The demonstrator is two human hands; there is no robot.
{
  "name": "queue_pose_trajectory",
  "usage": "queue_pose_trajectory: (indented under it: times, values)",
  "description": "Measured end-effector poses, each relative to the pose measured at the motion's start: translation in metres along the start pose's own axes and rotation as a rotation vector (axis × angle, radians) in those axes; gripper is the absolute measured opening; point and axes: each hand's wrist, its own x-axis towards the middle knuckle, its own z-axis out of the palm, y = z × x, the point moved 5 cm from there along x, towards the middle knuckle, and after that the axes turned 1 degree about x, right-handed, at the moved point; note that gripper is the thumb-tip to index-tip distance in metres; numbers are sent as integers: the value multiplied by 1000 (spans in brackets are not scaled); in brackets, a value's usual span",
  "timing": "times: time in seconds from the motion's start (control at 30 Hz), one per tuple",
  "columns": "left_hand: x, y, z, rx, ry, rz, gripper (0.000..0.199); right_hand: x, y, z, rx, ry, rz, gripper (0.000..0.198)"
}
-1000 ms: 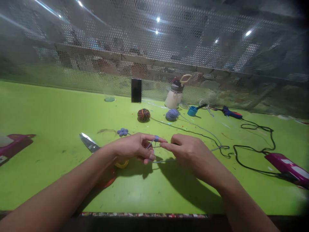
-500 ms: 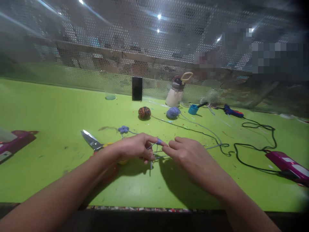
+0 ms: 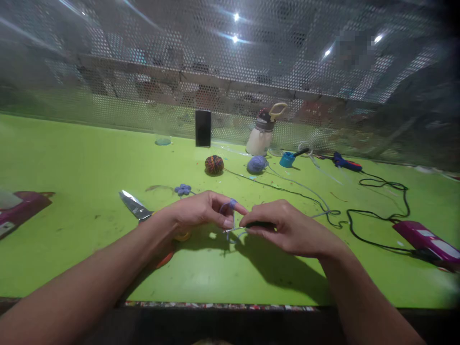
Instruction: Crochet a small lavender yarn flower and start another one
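Purple yarn [image 3: 233, 204] winds around the index finger of my left hand [image 3: 204, 209]. That hand's thumb and fingers are pinched on the yarn, with a loop and a loose tail hanging below. My right hand [image 3: 287, 225] grips a crochet hook [image 3: 261, 224] by its black handle. The thin metal shaft points left and meets the yarn at my left fingertips; its very tip is hard to make out. Just beyond my left hand lies a small purple crocheted flower [image 3: 183, 189]. Scissors [image 3: 134, 204] lie partly hidden under my left forearm.
Behind my hands are a multicoloured yarn ball [image 3: 214, 165], a purple yarn ball [image 3: 257, 164], a phone [image 3: 203, 128] standing upright, a bottle [image 3: 259, 139] and a blue pot [image 3: 287, 159]. A glue gun [image 3: 347, 162] and a corded magenta device [image 3: 427, 242] are at right.
My right hand has turned and drawn slightly back, so the crochet hook in it now shows. Its shaft is at the yarn by my left fingertips. The view has shifted slightly.
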Motion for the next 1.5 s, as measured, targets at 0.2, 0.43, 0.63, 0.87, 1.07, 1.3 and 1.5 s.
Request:
queue_pose_trajectory:
  times: [0.2, 0.43, 0.63, 0.87, 1.07, 1.3, 1.5]
  values:
    - [1, 6, 0, -178, 122, 86, 27, 0, 15, -1, 261, 110, 128, 18]
    - [-3, 8, 3, -190, 197, 88, 24, -1, 20, 2, 307, 183, 168, 17]
    - [-4, 10, 2, -131, 224, 61, 27, 0, 21, 3, 334, 180, 166, 17]
    - [-3, 9, 0, -110, 227, 81, 32, -2, 24, 3, 369, 186, 176, 16]
    - [-4, 11, 1, -145, 233, 102, 30, -3, 26, 6, 431, 186, 240, 18]
    - [-4, 13, -3, -143, 298, 160, 26, -3, 37, 10, 593, 240, 375, 21]
    - [-5, 16, -6, -123, 316, 137, 29, -2, 39, 16, 667, 244, 434, 26]
